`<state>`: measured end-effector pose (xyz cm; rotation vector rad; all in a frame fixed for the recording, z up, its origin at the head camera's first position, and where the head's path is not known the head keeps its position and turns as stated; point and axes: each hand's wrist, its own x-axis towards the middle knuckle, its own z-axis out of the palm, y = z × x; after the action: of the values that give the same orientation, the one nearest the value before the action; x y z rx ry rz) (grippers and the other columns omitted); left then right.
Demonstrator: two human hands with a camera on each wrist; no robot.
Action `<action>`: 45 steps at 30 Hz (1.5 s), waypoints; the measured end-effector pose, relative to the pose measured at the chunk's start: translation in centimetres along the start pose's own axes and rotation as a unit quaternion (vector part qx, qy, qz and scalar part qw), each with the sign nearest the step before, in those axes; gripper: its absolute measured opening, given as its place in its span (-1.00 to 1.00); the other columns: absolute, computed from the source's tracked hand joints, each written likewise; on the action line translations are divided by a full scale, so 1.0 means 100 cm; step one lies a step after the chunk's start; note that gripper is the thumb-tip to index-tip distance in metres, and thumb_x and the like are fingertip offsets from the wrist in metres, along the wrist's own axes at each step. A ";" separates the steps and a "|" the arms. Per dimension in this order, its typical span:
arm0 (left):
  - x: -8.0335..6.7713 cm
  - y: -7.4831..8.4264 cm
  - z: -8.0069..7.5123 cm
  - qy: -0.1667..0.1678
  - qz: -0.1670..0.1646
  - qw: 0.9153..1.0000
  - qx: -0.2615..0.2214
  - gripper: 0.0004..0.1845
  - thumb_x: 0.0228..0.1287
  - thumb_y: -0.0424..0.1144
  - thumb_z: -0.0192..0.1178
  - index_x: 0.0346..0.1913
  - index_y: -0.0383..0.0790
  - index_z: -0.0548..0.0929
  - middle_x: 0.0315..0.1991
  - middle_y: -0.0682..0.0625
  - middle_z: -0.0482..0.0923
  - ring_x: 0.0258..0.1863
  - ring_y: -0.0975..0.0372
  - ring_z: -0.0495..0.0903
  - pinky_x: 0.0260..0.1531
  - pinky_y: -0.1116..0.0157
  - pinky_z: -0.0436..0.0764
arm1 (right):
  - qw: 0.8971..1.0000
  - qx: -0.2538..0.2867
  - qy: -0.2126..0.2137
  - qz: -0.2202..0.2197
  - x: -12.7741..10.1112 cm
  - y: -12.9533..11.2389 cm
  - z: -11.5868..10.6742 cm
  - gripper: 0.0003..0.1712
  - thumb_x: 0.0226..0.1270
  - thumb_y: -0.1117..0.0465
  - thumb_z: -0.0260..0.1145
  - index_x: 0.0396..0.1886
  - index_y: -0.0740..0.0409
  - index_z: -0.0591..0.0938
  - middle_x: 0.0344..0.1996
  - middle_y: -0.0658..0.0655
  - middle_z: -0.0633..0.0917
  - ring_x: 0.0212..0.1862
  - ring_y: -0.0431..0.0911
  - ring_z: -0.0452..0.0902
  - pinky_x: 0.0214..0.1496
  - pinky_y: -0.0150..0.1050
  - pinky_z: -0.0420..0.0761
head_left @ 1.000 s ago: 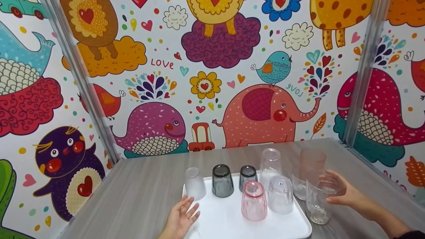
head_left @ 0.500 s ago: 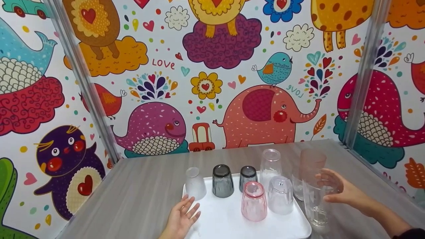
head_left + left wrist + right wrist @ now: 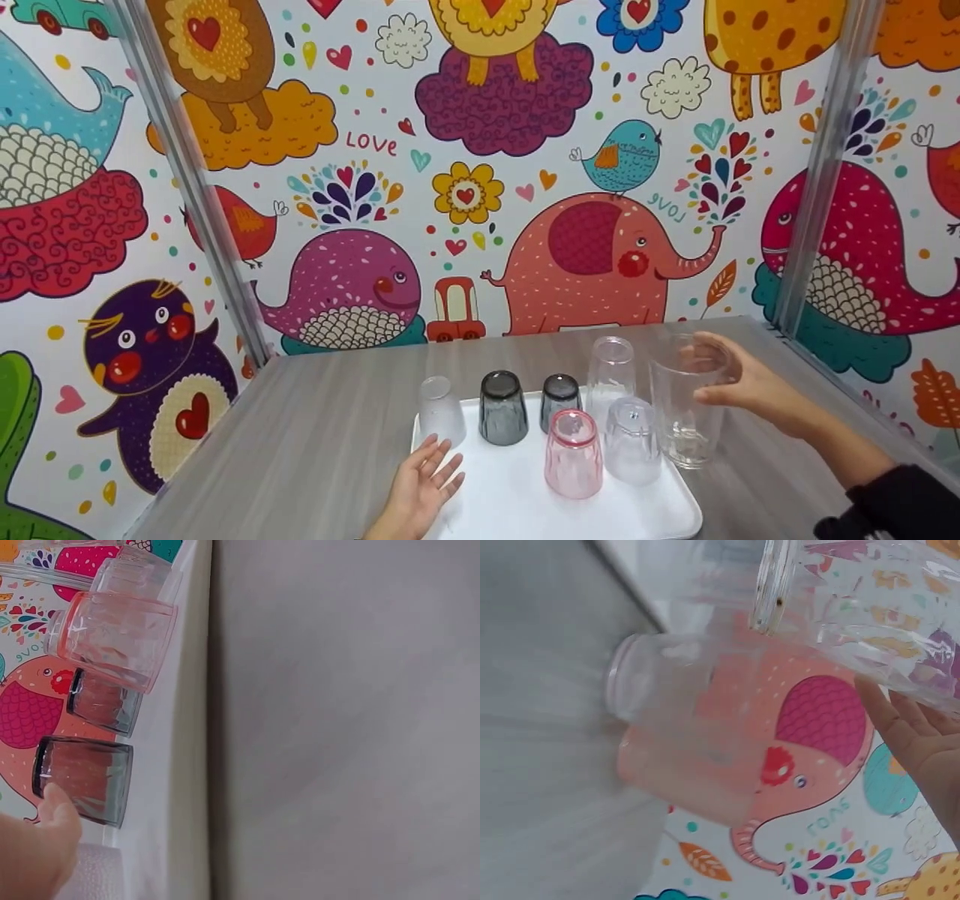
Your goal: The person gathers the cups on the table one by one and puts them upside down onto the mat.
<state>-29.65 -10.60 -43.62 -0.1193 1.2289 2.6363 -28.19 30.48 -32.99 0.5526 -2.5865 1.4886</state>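
My right hand [image 3: 750, 382] grips a tall clear drinking glass [image 3: 686, 427] near its upper rim, thumb in front and fingers behind. The glass stands upright just past the tray's right edge. In the right wrist view, that glass [image 3: 877, 622] fills the upper right, with my fingers along its side. My left hand [image 3: 424, 484] is relaxed with spread fingers over the left side of the white tray [image 3: 487, 510]. It holds nothing and is nearest to a frosted glass [image 3: 441, 412]. A dark grey glass [image 3: 503, 412] stands a little farther right.
Also upside down on the tray are a smaller dark glass [image 3: 560, 401], a pink glass [image 3: 574, 465], a clear faceted glass [image 3: 634, 450] and a taller clear one [image 3: 611, 360]. Beyond the held glass, a clear tumbler [image 3: 667, 682] and a pinkish tumbler [image 3: 690, 772] stand on the table.
My right hand has carried the tall clear glass away from me and slightly left, so it now overlaps the two tumblers behind. My left hand has shifted only slightly.
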 end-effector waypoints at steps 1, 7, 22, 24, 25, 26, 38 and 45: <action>0.000 0.000 0.001 -0.001 0.001 1.000 0.004 -0.39 0.16 -0.23 -0.10 0.21 -0.27 -0.12 -0.13 0.00 0.36 -0.18 0.13 0.42 -0.11 0.16 0.34 | 1.000 -0.007 0.005 -0.001 0.003 -0.004 0.002 -0.24 -0.03 0.16 0.22 0.16 0.06 0.06 0.06 0.19 0.29 0.02 0.10 0.25 -0.18 0.00 0.44; 0.001 -0.003 0.006 -0.011 0.007 0.999 0.038 -0.38 0.16 -0.22 -0.12 0.21 -0.29 -0.14 0.00 -0.09 0.28 -0.18 0.16 0.41 -0.15 0.19 0.37 | 1.000 -0.002 0.012 0.001 0.018 -0.022 0.017 -0.20 -0.05 0.12 0.26 0.17 0.09 0.06 0.06 0.19 0.31 0.05 0.11 0.24 -0.14 -0.01 0.42; 0.003 0.002 0.057 -0.073 0.055 0.988 0.122 -0.40 0.17 -0.18 -0.12 0.21 -0.30 -0.07 0.18 -0.24 0.03 -0.07 0.11 0.37 -0.14 0.20 0.37 | 0.969 0.233 0.061 0.063 0.042 -0.043 0.085 -0.21 0.00 0.16 0.22 0.19 0.09 0.02 0.09 0.22 0.26 0.02 0.06 0.31 -0.08 -0.05 0.39; 0.003 0.002 0.065 -0.089 0.055 0.984 0.141 -0.39 0.16 -0.16 -0.09 0.21 -0.29 -0.04 0.18 -0.22 0.04 -0.04 0.09 0.33 -0.11 0.19 0.35 | 0.957 0.279 0.058 0.063 0.044 -0.046 0.095 -0.24 0.02 0.20 0.20 0.18 0.12 0.03 0.08 0.25 0.24 0.03 0.10 0.28 -0.08 -0.06 0.39; 0.003 0.002 0.068 -0.095 0.057 0.982 0.151 -0.39 0.15 -0.14 -0.08 0.21 -0.29 -0.02 0.17 -0.21 0.06 -0.01 0.07 0.31 -0.08 0.18 0.33 | 0.951 0.296 0.058 0.065 0.044 -0.047 0.100 -0.24 0.02 0.20 0.20 0.18 0.11 0.03 0.09 0.24 0.23 0.04 0.10 0.26 -0.08 -0.06 0.39; 0.003 0.002 0.071 -0.099 0.059 0.980 0.161 -0.39 0.15 -0.13 -0.08 0.20 -0.29 -0.01 0.17 -0.20 0.06 0.00 0.07 0.29 -0.06 0.17 0.30 | 0.946 0.311 0.058 0.069 0.045 -0.048 0.104 -0.24 0.01 0.19 0.21 0.18 0.10 0.03 0.10 0.23 0.21 0.06 0.11 0.24 -0.08 -0.06 0.39; 0.004 0.000 0.084 -0.068 0.083 0.972 0.210 -0.30 0.03 0.06 0.03 0.18 -0.24 0.09 0.20 -0.20 0.01 0.15 -0.02 0.06 0.03 0.02 0.18 | 0.867 0.479 0.103 0.092 0.053 -0.050 0.154 -0.34 0.11 0.17 0.07 0.12 0.33 0.02 0.08 0.36 0.16 0.12 0.24 0.10 0.02 0.11 0.21; 0.004 -0.002 0.081 -0.055 0.054 0.985 0.154 -0.36 0.07 -0.01 0.01 0.18 -0.19 0.08 0.13 -0.21 0.12 0.02 0.01 0.26 -0.20 0.06 0.41 | 0.843 0.517 0.105 0.104 0.054 -0.050 0.175 -0.48 0.16 0.11 0.03 0.00 0.30 0.11 -0.09 0.25 0.28 0.12 0.23 0.12 -0.02 0.04 0.29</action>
<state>-29.77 -4.22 -38.54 0.1475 1.6253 2.4621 -29.91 11.94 -36.48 0.1291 -1.5095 2.7760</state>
